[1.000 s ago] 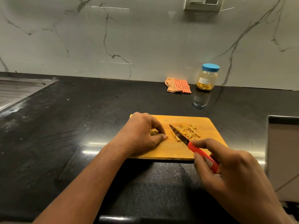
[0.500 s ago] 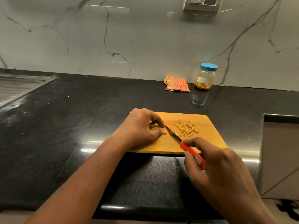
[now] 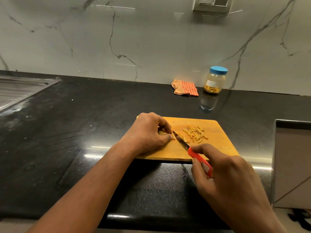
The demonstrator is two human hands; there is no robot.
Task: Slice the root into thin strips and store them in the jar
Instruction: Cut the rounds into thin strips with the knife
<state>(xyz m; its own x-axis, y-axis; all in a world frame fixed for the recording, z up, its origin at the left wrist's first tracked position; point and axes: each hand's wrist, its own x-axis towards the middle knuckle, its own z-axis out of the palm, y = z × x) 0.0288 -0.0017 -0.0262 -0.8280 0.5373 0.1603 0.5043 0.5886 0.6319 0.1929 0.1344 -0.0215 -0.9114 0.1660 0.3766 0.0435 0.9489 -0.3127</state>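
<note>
On the black counter lies a wooden cutting board [image 3: 217,148]. My left hand [image 3: 148,133] presses a small piece of yellow root [image 3: 161,132] onto the board's left part; most of the root is hidden under my fingers. My right hand [image 3: 225,180] grips the red handle of a knife [image 3: 180,142], whose blade tip rests against the root by my left fingertips. A pile of cut yellow strips [image 3: 194,134] lies to the right of the blade. The jar [image 3: 215,80] with a blue lid on stands by the wall, with strips at its bottom.
A folded orange checked cloth [image 3: 185,87] lies left of the jar. A steel sink drainboard [image 3: 18,89] is at the far left. A raised ledge [image 3: 292,158] bounds the counter on the right. The marble wall holds a socket plate [image 3: 212,3].
The knife has moved left across the board from beside the strip pile to the root at my left fingertips. My left hand stays on the root.
</note>
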